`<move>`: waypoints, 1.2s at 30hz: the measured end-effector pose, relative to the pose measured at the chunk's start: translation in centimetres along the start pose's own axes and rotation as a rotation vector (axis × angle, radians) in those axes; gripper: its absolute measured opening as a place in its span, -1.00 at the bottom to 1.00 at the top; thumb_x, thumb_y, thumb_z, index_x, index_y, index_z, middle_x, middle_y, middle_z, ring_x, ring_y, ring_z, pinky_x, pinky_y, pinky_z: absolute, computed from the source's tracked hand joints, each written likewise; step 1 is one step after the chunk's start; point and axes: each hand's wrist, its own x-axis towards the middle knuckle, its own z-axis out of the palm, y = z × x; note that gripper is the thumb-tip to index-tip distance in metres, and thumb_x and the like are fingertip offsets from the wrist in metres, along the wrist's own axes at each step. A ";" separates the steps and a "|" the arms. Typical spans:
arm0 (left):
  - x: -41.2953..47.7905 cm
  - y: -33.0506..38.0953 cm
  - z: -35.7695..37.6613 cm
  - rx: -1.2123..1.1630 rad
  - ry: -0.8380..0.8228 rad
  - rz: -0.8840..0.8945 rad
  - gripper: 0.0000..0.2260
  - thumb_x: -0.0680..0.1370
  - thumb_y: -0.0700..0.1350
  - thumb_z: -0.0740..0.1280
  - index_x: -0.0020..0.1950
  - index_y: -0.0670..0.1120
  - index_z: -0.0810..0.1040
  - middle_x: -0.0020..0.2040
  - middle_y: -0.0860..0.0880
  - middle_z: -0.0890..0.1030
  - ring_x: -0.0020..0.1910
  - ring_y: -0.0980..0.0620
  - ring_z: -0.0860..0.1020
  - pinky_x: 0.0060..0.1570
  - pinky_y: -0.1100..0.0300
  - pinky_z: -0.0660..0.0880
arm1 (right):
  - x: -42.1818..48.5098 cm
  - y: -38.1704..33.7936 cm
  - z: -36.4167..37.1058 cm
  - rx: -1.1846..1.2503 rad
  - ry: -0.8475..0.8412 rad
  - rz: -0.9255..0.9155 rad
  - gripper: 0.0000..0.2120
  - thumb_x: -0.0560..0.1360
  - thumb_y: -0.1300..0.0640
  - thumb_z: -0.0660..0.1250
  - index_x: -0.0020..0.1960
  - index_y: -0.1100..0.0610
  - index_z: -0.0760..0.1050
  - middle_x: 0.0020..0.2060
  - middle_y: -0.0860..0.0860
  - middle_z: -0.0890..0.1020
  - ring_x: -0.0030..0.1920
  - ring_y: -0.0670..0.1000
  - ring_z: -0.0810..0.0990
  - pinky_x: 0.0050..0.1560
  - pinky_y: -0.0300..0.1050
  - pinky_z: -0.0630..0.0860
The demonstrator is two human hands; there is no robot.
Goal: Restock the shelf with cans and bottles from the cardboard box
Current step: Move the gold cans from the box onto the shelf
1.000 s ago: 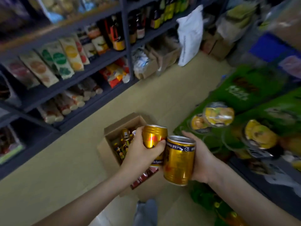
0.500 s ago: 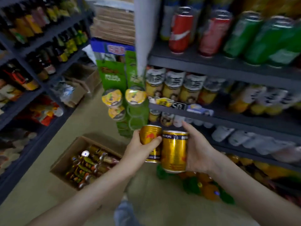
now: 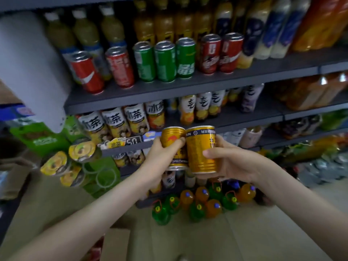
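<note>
Nearest, at the lower edge of the view, a corner of the cardboard box [image 3: 115,242] shows between the two forearms, so the supply sits on the floor just below the person. Above it the left hand [image 3: 160,154] wraps a gold vitamin-drink can [image 3: 172,137], thumb curled across its front and the other fingers hidden behind. The right hand [image 3: 233,162] grips a ribbed gold can [image 3: 202,147] the same way, thumb laid over the wall and fingers out of sight at the back. Both cans are upright and touch side to side, held in the air in front of the price strip [image 3: 131,142]. Lower and further off, small orange and green jugs [image 3: 201,201] crowd the floor at the foot of the rack. Behind the cans, iced-tea bottles [image 3: 114,121] line the front edge of the middle shelf [image 3: 263,112]; red and green soda cans [image 3: 165,61] stand along the shelf above.

The step in hand looks like carrying the pair in for placing. Part them first, then set one down at a time, base flat on the board, and slide it back with the label outward. The bare stretch toward the right of the middle shelf seems to offer room (blur makes this uncertain), and a low, straight approach would spare the tall bottles at the edge
</note>
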 end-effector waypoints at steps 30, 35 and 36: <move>0.4 27.4 36.0 0.076 -0.169 0.673 -0.30 0.22 0.18 0.58 0.28 0.04 0.44 0.11 0.02 0.64 0.07 0.03 0.63 0.16 -0.03 0.53 | -24.3 -28.9 -27.5 -0.318 0.276 -0.814 -0.52 0.26 0.14 0.44 0.16 0.00 0.46 0.19 0.11 0.49 -0.01 0.17 0.60 -0.29 -0.12 0.56; 1.6 32.4 34.2 0.047 -0.054 0.772 -0.43 0.25 0.14 0.56 0.19 0.03 0.54 0.04 0.05 0.68 0.04 0.06 0.65 0.08 0.06 0.53 | -23.0 -35.4 -28.4 -0.361 0.288 -0.966 -0.65 0.47 0.13 0.35 0.22 0.02 0.35 0.14 0.07 0.50 0.03 0.07 0.56 -0.29 -0.20 0.50; 2.0 33.5 33.7 0.035 -0.029 0.791 -0.51 0.27 0.10 0.51 0.15 0.03 0.55 0.01 0.04 0.69 0.00 0.06 0.66 0.01 0.11 0.54 | -22.4 -36.7 -28.5 -0.384 0.294 -0.997 -0.66 0.49 0.13 0.34 0.22 0.04 0.34 0.12 0.06 0.50 0.03 0.05 0.55 -0.28 -0.21 0.49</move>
